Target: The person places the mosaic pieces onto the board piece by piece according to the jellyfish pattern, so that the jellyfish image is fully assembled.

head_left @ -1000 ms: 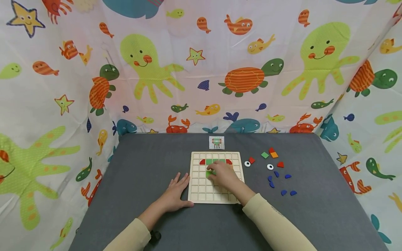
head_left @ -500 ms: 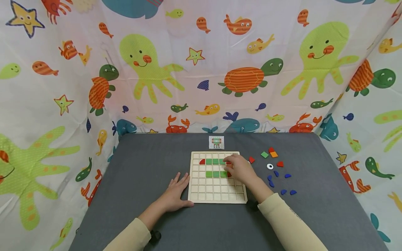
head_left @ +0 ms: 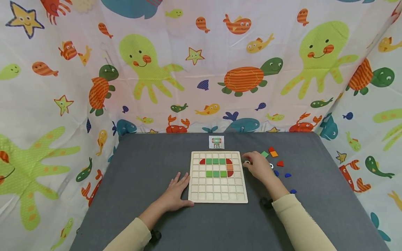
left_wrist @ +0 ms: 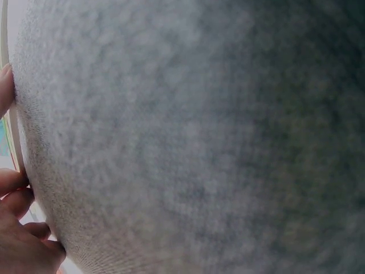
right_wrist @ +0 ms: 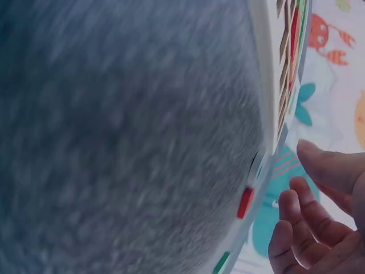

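Observation:
My left hand (head_left: 175,193) rests beside the left edge of a wooden grid board (head_left: 216,190), its fingers fairly straight and touching the rim. Set in the board are green square tiles (head_left: 216,161), an orange square tile (head_left: 230,167) and red rounded tiles (head_left: 230,173). Just right of the board, my right hand (head_left: 259,167) hovers over a white ring (head_left: 247,162), thumb and fingers apart. In the right wrist view its fingers (right_wrist: 311,220) hold nothing, and the ring (right_wrist: 256,166) and a red piece (right_wrist: 245,202) lie on the table near them.
A small pattern card (head_left: 216,142) lies behind the board. Loose pieces are scattered at right: a green square (head_left: 265,154), an orange one (head_left: 274,154), red pieces (head_left: 280,163), another white ring (head_left: 271,166) and blue half-rounds (head_left: 288,175). A printed curtain (head_left: 194,87) rises behind the grey table.
My right hand has moved rightward from the board's middle, past its right-hand tiles, to the loose pieces. The orange tile and the red tile below it now show. My left hand stays put.

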`<state>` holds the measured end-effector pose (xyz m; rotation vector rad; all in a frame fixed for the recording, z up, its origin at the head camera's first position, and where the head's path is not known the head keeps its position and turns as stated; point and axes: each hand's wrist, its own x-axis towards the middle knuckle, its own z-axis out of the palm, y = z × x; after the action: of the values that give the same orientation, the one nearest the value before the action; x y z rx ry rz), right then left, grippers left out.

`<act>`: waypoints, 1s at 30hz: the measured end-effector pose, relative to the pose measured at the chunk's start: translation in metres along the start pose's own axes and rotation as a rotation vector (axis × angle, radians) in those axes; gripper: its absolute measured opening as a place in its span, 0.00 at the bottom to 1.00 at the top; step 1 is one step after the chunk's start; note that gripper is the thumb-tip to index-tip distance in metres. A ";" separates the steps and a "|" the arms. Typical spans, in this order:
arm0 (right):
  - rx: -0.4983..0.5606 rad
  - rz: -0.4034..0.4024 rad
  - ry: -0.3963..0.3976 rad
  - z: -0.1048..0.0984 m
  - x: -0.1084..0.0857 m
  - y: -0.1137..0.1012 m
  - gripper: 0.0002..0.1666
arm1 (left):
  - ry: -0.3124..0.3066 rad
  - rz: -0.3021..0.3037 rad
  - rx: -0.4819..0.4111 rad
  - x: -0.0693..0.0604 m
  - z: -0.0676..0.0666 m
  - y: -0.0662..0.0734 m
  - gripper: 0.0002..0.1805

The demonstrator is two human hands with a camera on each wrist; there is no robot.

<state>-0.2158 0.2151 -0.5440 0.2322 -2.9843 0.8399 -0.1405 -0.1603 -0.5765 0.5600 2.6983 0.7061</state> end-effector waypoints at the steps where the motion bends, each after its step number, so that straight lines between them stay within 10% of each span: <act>1: -0.001 0.012 0.008 -0.001 0.000 0.003 0.21 | -0.001 -0.002 -0.001 0.000 0.000 0.000 0.61; 30: -0.037 0.119 0.009 -0.002 0.013 0.032 0.14 | -0.009 -0.002 0.009 -0.001 -0.002 0.003 0.61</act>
<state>-0.2338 0.2412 -0.5583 0.0498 -3.0278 0.7918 -0.1399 -0.1594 -0.5733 0.5611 2.6947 0.6897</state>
